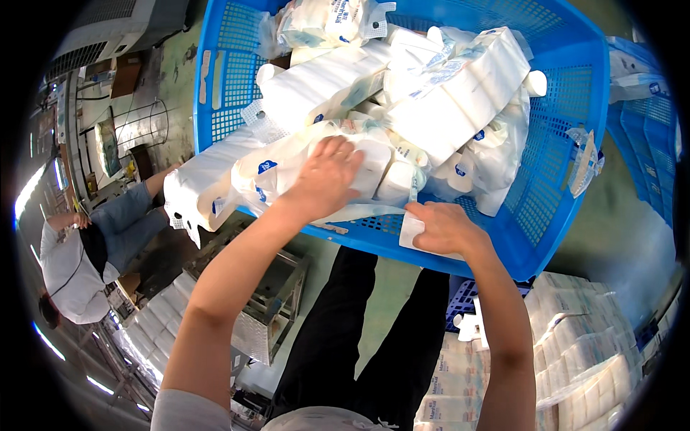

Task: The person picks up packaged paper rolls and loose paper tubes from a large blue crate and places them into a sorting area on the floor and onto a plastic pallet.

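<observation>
A large blue plastic basket [578, 147] in front of me holds several plastic-wrapped packs of white paper rolls. My left hand [327, 178] lies with its fingers stretched over a loosely wrapped pack of rolls [370, 161] by the near rim. Roll ends show beside its fingertips. At the near rim, my right hand [447, 228] is closed on a clear plastic wrapper [413, 188]. A white piece [411, 231] shows under its fingers; whether it is paper or film I cannot tell. Another wrapped pack [205, 179] hangs over the basket's left near corner.
Bigger wrapped packs [456, 97] lie deeper in the basket. Stacked packs of rolls [575, 345] stand at lower right, near a dark blue crate [463, 298]. A metal frame [280, 305] is at lower left. Farther left sits another person [79, 266]. More blue baskets [647, 144] stand at right.
</observation>
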Demonstrator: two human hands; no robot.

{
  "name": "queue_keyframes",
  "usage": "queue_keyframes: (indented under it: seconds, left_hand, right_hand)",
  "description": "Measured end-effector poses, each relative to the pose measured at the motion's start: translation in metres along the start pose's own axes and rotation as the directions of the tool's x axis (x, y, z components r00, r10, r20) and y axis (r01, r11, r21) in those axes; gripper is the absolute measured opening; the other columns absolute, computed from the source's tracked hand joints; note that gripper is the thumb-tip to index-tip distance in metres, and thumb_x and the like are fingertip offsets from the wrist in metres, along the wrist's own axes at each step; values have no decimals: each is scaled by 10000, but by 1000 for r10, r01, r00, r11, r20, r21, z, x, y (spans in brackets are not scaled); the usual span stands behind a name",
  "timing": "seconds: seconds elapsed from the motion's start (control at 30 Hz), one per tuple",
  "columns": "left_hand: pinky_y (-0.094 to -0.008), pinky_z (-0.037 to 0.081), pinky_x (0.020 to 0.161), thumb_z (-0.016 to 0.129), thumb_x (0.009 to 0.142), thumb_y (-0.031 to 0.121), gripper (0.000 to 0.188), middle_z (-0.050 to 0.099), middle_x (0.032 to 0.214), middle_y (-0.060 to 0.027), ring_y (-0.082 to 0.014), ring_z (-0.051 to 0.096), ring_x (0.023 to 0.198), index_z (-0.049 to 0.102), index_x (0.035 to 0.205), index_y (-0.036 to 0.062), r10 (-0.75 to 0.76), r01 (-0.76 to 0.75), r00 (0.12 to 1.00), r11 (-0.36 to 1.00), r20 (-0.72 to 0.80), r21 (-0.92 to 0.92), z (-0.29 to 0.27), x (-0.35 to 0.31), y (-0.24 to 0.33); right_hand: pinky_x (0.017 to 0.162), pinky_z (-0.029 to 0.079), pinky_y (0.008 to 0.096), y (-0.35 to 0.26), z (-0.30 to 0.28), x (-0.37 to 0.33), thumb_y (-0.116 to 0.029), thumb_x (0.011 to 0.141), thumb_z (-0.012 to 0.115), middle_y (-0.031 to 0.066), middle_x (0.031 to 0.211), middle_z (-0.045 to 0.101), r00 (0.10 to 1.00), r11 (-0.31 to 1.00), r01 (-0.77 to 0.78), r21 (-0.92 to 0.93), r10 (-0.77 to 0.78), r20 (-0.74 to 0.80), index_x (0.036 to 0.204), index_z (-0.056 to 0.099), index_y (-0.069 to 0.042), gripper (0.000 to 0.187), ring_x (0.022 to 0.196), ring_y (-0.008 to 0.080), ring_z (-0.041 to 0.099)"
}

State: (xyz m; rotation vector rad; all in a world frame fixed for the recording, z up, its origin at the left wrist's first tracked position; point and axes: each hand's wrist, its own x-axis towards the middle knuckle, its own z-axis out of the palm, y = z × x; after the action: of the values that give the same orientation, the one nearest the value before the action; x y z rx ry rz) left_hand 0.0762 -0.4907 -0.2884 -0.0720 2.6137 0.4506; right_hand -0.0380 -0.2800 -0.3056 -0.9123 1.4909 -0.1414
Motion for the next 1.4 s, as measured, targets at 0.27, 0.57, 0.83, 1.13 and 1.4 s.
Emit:
queue_keyframes:
  seconds: [0.27, 0.57, 0.83, 1.13, 1.4]
  left_hand:
    - [-476, 328, 915, 702, 710, 312, 547, 467, 1112, -89, -263, 421, 1105, 483, 1186, 156, 30, -7, 993, 981, -113, 193, 75, 29, 63]
    - [-468, 360, 811, 709, 697, 386, 548, 440, 1138, -89, -269, 399, 1090, 498, 1153, 168, -192, 192, 981, 981, 2, -20, 59, 31, 62]
    - [-459, 369, 815, 771, 610, 285, 530, 440, 1140, -84, -283, 382, 1122, 546, 1066, 136, -329, 335, 941, 938, 79, -85, 57, 60, 69]
    - [-462, 335, 821, 791, 521, 250, 521, 457, 1124, -72, -284, 405, 1096, 593, 989, 133, -238, 216, 963, 962, -125, -166, 60, 29, 60]
    - [-495, 388, 811, 788, 572, 204, 759, 470, 1110, -74, -326, 441, 1077, 418, 1233, 150, -189, 172, 975, 974, -114, -146, 79, 45, 65]
  right_hand:
    - [841, 441, 400, 3, 6, 4, -208, 654, 599, 161, 1008, 591, 999, 999, 29, 46, -28, -34, 1224, 493, -141, 583, 970, 325, 561]
    - [796, 450, 403, 9, 14, 1, -182, 649, 566, 155, 932, 609, 993, 994, 50, 101, -39, -111, 1097, 540, -99, 456, 915, 326, 575]
    - [781, 459, 412, 5, 13, 1, -180, 648, 560, 157, 930, 621, 995, 991, 6, 137, 8, -104, 1102, 542, -91, 463, 910, 329, 583]
    - [755, 474, 415, 5, 22, 13, -212, 628, 557, 151, 929, 634, 986, 973, 79, 218, -43, -163, 1071, 600, -145, 450, 899, 324, 593]
    - [726, 495, 351, 3, 25, -11, -282, 684, 513, 66, 918, 674, 951, 983, 3, 186, 55, -305, 987, 683, -180, 362, 875, 246, 632]
